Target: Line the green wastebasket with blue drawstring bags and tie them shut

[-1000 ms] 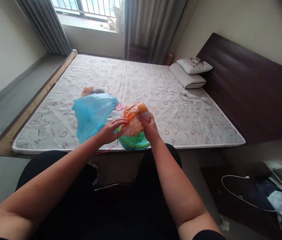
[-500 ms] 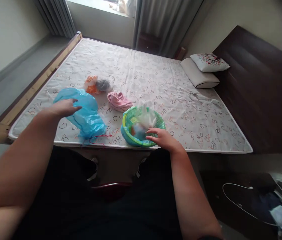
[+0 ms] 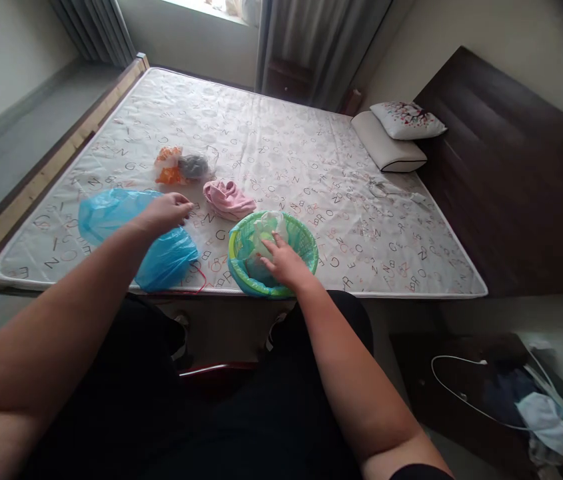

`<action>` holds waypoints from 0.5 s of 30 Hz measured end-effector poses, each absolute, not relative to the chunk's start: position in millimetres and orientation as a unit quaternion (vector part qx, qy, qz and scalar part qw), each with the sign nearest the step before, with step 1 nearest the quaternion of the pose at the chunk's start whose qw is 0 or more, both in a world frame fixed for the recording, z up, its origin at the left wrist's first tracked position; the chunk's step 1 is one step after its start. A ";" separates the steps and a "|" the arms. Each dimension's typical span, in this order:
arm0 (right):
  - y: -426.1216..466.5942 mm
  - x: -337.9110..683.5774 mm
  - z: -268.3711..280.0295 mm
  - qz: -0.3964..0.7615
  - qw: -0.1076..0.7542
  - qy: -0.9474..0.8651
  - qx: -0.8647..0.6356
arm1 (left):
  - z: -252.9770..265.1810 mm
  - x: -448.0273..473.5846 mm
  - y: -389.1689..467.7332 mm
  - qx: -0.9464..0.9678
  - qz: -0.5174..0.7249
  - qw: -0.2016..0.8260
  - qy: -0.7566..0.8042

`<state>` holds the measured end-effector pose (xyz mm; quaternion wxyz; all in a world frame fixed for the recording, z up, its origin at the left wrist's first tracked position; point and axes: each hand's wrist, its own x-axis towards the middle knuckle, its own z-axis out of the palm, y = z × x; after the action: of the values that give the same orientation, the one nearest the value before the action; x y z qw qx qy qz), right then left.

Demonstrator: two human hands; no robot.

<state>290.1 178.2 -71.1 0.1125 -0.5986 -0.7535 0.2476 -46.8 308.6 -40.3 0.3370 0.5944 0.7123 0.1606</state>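
Observation:
My left hand (image 3: 168, 211) hovers over the crumpled blue plastic bag (image 3: 168, 263), near its right side, with fingers loosely bent and nothing visible in them. My right hand (image 3: 285, 261) reaches into the green mesh basket (image 3: 310, 241), fingers spread over a clear plastic bag (image 3: 275, 223) that sits inside. Blue plastic lines the basket's front, and the items lower down are partly hidden by the hand. Behind the basket lies a folded pink cloth (image 3: 228, 200). Beyond the blue bag are an orange-and-clear plastic bag (image 3: 168, 167) and a dark grey bundle (image 3: 194, 167) in clear plastic.
These things rest on a letter-printed mattress (image 3: 301, 160), near its front edge. A beige pillow (image 3: 386, 143) and a flowered cushion (image 3: 408, 121) lie by the dark headboard (image 3: 506, 180). At lower right, a white cable (image 3: 461, 393) runs over a dark surface.
My left hand has moved right across the blue bag. My right hand has gone further into the basket, and the clear plastic bag there sits lower. The view has shifted slightly.

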 end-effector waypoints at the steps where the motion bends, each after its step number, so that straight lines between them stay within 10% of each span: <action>1: 180.2 281.2 -76.0 0.255 0.052 -0.750 -0.608 | -47.5 -31.7 303.8 0.609 0.151 0.359 0.691; 9: 199.0 243.3 -103.0 0.330 -0.121 -0.730 -0.586 | -105.0 26.0 274.8 0.594 0.082 0.506 0.620; 15: 197.2 281.9 -69.3 0.268 0.067 -0.753 -0.597 | -116.3 24.9 271.8 0.506 0.024 0.644 0.573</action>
<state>281.9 197.2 -69.3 0.0667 -0.5972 -0.7532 0.2675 24.9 271.8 -116.3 0.6444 0.5055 0.5733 0.0240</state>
